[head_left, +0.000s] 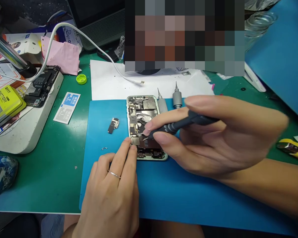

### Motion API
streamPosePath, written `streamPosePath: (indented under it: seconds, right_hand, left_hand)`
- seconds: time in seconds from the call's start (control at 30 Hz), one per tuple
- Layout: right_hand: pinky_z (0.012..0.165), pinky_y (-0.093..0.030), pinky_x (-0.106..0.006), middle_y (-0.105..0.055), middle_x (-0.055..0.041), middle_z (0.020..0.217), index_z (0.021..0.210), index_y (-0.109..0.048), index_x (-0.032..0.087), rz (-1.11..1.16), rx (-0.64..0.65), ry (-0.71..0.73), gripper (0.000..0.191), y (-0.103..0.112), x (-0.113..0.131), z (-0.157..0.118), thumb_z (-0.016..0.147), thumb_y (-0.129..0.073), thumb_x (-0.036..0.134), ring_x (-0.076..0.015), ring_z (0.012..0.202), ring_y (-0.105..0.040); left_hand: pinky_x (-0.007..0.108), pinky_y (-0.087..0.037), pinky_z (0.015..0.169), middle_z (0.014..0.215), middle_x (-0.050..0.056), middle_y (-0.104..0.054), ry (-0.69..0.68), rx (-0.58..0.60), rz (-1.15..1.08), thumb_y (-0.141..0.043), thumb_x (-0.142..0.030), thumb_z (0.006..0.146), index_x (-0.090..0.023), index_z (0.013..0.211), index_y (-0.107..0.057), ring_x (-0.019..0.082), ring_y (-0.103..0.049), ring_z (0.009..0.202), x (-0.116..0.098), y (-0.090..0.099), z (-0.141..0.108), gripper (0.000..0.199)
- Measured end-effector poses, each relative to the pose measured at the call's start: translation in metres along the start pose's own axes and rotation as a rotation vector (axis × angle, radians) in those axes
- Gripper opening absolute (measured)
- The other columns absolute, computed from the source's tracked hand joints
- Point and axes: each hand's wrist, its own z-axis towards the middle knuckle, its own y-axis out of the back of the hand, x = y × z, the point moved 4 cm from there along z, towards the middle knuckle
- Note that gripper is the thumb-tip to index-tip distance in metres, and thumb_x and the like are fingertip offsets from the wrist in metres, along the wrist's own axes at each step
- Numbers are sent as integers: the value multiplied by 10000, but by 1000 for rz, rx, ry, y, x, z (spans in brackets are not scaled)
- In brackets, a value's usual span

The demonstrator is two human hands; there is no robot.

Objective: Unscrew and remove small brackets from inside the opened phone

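An opened smartphone (pixel 146 115) lies on a blue mat (pixel 188 198), its circuit board and inner parts bare. My left hand (pixel 116 185), with a ring on one finger, rests its outstretched fingertips against the phone's lower left edge. Above the phone, my right hand (pixel 228 138) grips a black-handled tool (pixel 173 127) with a thin metal tip. That tip points down at the lower middle of the phone; whether it touches is unclear. Left of the phone lie a small black and silver phone part (pixel 113 125) and a tiny metal piece (pixel 104 148).
Two grey screwdrivers (pixel 177 96) stand behind the phone, near a white cable (pixel 96 46) that arches over white paper (pixel 106 79). At left are a second opened phone (pixel 43 86) on a white box (pixel 37 132), a yellow battery box (pixel 7 102) and a green cap (pixel 81 79).
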Motion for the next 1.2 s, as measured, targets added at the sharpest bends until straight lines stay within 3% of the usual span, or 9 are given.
streamPosePath:
  seconds: [0.1, 0.23, 0.37, 0.53, 0.7, 0.87, 1.07, 1.2]
  right_hand:
    - [615, -660, -234, -783, 12, 1072, 1511, -543, 417, 86, -152, 195, 716, -1, 8, 5, 905, -684, 62, -163, 788, -787]
    - [604, -651, -231, -780, 6, 990, 1548, -512, 380, 139, -107, 222, 724, -9, 4, 4, 918, -703, 80, -150, 771, -768]
    - [554, -635, -218, -778, -12, 1003, 1561, -501, 379, 84, -122, 207, 724, -4, 4, 4, 927, -685, 81, -165, 794, -779]
    - [543, -654, -256, -792, 13, 1066, 1507, -523, 474, 11, -98, 148, 712, 2, 8, 7, 914, -700, 120, -195, 747, -787]
    - [544, -650, -219, -753, 9, 1106, 1437, -597, 483, 189, -99, 113, 638, -3, 8, 9, 947, -641, 76, -188, 786, -806]
    - [576, -676, -273, -714, 37, 1251, 1419, -549, 555, 196, -98, 63, 628, -5, 6, 6, 969, -655, 131, -226, 839, -818]
    - [703, -721, -330, -668, -10, 1366, 1479, -453, 467, -36, -143, 26, 585, 0, 2, -5, 994, -678, 228, -281, 984, -813]
    - [692, -727, -338, -652, 6, 1374, 1485, -458, 515, 21, -187, 16, 627, -1, 0, -7, 972, -707, 253, -272, 952, -814]
  left_hand:
    - [418, -530, 895, 1658, 133, -478, 2, 17, 25, -499, -82, 963, -43, 1568, -439, 281, -516, 1081, 0, -1, 0, 610]
    - [426, -536, 874, 1641, 141, -494, 2, 24, 33, -509, -73, 946, -62, 1570, -445, 287, -513, 1074, -2, 0, 2, 628]
    - [434, -536, 864, 1651, 137, -474, 7, 28, 47, -500, -62, 935, -109, 1566, -472, 289, -516, 1062, -3, 1, 4, 633]
    - [426, -547, 806, 1642, 146, -484, 3, 26, 42, -509, -68, 933, -150, 1536, -521, 283, -527, 1016, -3, 2, 8, 609]
    - [429, -560, 764, 1650, 142, -477, 14, 17, 34, -508, -50, 926, -201, 1523, -547, 275, -539, 984, -4, 2, 9, 616]
    - [434, -564, 762, 1688, 116, -436, -2, 36, 33, -502, -61, 940, -153, 1552, -513, 282, -531, 1007, -5, 1, 8, 618]
    - [431, -549, 773, 1695, 99, -429, -11, 29, 57, -502, -67, 944, -124, 1559, -498, 283, -508, 1012, -5, 1, 7, 618]
    - [436, -537, 791, 1696, 95, -429, -10, 14, 65, -510, -70, 955, -117, 1563, -491, 282, -506, 1010, -6, 1, 5, 610]
